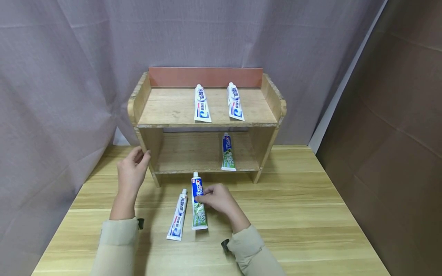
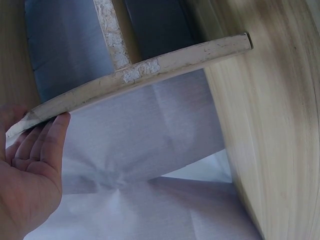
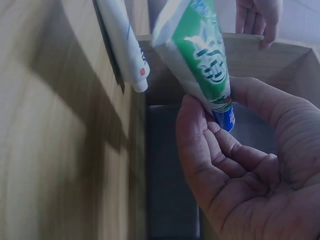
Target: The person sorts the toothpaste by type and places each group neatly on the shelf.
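Note:
My right hand [image 1: 220,199] pinches a blue-and-green toothpaste tube [image 1: 198,218] between thumb and fingers, its capped end toward the shelf. The right wrist view shows the green part of this toothpaste tube [image 3: 205,55] tilted and raised off the table. Beside it, a white-and-blue toothpaste tube [image 1: 177,218] lies on the table. At the left side of a small wooden shelf [image 1: 179,109], my left hand [image 1: 132,170] grips the side panel's front edge. In the left wrist view, this panel [image 2: 185,57] runs between thumb and fingers [image 2: 56,137].
Two white-and-blue toothpaste tubes, one mid-shelf [image 1: 202,105] and one farther right [image 1: 235,103], lie on the upper board. Another blue-and-green tube [image 1: 228,153] lies on the lower board, toward the right. A grey curtain [image 1: 207,34] hangs behind; a brown panel [image 1: 386,134] stands right.

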Available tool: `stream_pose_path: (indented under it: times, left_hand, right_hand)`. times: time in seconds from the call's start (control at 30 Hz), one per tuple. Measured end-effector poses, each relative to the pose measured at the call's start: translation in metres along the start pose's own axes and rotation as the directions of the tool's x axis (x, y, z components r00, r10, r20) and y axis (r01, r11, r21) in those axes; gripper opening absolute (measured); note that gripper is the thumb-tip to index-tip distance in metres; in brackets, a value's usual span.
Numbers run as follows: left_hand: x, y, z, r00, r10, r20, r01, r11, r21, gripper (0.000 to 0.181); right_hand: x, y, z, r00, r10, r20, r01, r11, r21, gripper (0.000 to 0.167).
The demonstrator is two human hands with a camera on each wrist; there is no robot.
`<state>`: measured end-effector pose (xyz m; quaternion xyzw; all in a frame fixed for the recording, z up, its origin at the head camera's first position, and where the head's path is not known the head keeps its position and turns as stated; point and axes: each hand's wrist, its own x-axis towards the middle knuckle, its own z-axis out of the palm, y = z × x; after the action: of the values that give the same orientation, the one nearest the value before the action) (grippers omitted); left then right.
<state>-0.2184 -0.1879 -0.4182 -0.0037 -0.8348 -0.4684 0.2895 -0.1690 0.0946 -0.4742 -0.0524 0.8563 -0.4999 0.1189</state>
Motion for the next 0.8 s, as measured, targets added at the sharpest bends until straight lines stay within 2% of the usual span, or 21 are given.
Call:
stream_pose_path:
  times: [0.4, 0.8]
  left_hand:
    - [0.000, 0.000, 0.000, 1.000, -0.007, 0.009, 0.007, 1.000, -0.002, 0.028]
    - [-0.001, 0.000, 0.000, 1.000, 0.003, 0.005, -0.003, 1.000, -0.012, 0.028]
  right_hand:
    - [0.000, -0.013, -0.006, 1.000, -0.020, 0.001, 0.020, 1.000, -0.016, 0.028]
    - [0.010, -0.030, -0.018, 0.998, -0.056, -0.010, 0.056, 0.998, -0.014, 0.030]
